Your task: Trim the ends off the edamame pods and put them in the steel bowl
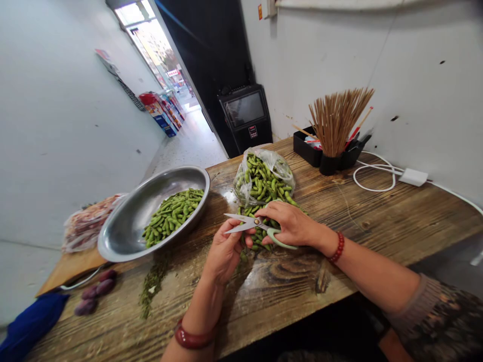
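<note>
My right hand (289,223) is wrapped round the green handles of a pair of scissors (247,222), whose blades stand apart and point left. Close under the blades, the fingers of my left hand (225,246) are curled together; what they pinch is hidden. Behind both hands, green edamame pods (264,176) fill a clear plastic bag (281,163) and spill from its mouth onto the table. To the left, a wide steel basin (126,229) sits tilted in view, with a heap of edamame pods (173,216) on its right side.
Trimmed green scraps (151,291) lie before the basin on the wooden table (396,216). Plums (96,289), a blue cloth (33,322) and a bagged pinkish food (90,221) on a board are at left. Skewers (337,120) stand in a black holder (307,148) beside a white cable (373,188).
</note>
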`<state>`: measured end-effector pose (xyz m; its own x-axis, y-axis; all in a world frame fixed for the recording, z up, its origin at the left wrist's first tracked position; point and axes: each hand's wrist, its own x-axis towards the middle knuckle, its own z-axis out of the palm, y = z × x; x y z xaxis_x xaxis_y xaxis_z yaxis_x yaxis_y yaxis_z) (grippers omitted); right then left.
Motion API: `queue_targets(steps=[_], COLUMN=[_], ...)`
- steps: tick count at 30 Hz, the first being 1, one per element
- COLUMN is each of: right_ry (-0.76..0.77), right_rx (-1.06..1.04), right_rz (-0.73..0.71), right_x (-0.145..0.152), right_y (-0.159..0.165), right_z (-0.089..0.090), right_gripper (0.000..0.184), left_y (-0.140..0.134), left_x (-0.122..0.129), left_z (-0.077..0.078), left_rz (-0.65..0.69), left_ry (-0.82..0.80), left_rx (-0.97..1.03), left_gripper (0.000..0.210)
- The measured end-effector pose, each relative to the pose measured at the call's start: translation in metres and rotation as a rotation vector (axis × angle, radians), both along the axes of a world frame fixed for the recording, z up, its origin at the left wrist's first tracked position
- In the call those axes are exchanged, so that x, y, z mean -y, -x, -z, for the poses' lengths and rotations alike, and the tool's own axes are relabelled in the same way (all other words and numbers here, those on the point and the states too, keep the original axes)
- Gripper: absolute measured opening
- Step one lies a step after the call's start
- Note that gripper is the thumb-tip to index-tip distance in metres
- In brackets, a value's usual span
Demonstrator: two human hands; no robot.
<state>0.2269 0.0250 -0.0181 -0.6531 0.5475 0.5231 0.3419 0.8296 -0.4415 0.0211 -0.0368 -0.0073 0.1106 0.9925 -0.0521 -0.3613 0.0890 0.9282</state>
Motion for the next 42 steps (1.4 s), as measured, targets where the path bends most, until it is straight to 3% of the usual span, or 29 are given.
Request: queue_targets(steps=[22,31,42], right_ry=[0.019,0.005,0.044], right_rx=[-0.019,0.012,0.001], right_rz=[-0.004,0.02,0.002], right_x=[-0.0016,0.0014,-0.0021], right_y=[-0.0018,-0.0007,-0.0028], right_z=[0.0086,0.0028,0.0095], right_gripper=[0.046,0.06,0.052], left_y=[0.0004,-0.0005,-0.0013], left_x=[-0.0014,-0.0005,-0.0008], left_z=[-0.0035,-0.0036,-0.0068], left_rz=[-0.011,-0.04,-0.071], left_ry=[-0.054,-0.077,-0.097], left_rx=[-0.093,-0.103,-0.199], left_gripper=[0.018,0.018,0.022])
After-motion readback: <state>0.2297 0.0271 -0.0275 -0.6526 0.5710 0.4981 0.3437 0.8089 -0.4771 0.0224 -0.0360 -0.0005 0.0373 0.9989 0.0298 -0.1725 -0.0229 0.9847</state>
